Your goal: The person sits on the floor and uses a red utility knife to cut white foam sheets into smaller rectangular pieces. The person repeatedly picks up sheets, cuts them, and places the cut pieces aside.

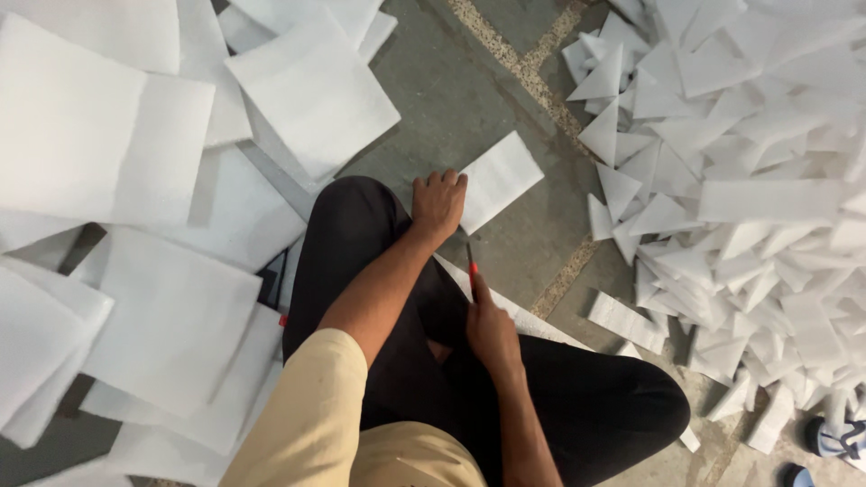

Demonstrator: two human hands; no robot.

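Pale yellow short sleeve (307, 406) on the left arm, matching yellow top at the waist, black trousers (577, 397) — forearms bare, no gloves

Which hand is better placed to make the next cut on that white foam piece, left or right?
Right, probably. The right hand grips the red-handled cutter, its tip by the near edge of the white foam piece. The left hand presses that piece down on the floor.

Left hand (438, 202) reaches forward, palm down, fingers curled, arm extended, right hand (490, 326) sits nearer, closed in a grip, forearm bent inward
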